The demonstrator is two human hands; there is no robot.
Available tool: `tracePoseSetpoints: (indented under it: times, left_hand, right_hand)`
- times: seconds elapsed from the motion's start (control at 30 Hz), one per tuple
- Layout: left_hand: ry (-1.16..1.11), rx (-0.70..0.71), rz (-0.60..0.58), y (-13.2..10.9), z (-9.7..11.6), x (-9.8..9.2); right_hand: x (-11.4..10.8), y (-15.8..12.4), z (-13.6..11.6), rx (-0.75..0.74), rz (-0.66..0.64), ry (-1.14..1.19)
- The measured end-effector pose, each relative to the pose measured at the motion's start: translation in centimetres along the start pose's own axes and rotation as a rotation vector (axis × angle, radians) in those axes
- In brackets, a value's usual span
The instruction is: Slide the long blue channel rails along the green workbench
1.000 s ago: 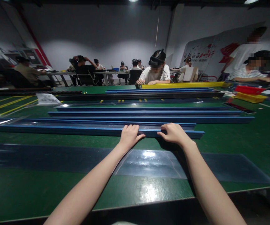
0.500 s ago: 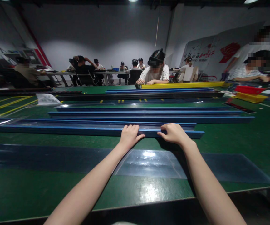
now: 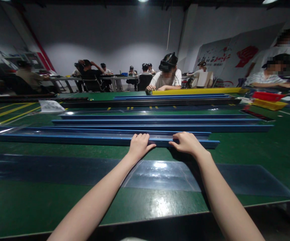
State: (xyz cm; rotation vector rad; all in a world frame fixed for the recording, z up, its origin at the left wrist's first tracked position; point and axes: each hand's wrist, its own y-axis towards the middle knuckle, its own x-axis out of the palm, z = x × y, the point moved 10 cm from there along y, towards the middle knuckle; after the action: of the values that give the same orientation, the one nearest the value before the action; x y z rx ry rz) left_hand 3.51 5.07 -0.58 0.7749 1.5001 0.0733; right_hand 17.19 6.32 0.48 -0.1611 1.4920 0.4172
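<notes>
Forward, 2 hands (image 3: 139, 145) (image 3: 185, 143) on blue channel (image 3: 102, 141)

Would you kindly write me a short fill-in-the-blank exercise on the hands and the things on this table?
1. The rail under both hands is ____ in colour.
2. The hand nearer to that rail's visible end is the ____ one.
3. The table has a ____ top.
4. The clear sheet lies ____ the rail and the table's near edge.

Missing words: blue; right; green; between.
</notes>
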Motion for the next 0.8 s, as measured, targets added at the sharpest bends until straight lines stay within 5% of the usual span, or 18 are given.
tracePoseSetpoints:
  times: [0.8]
  left_hand:
    - [-0.009, -0.004, -0.009, -0.02, -0.02, 0.00]
  right_hand:
    - [0.08, 0.01, 0.04, 0.008, -0.012, 0.003]
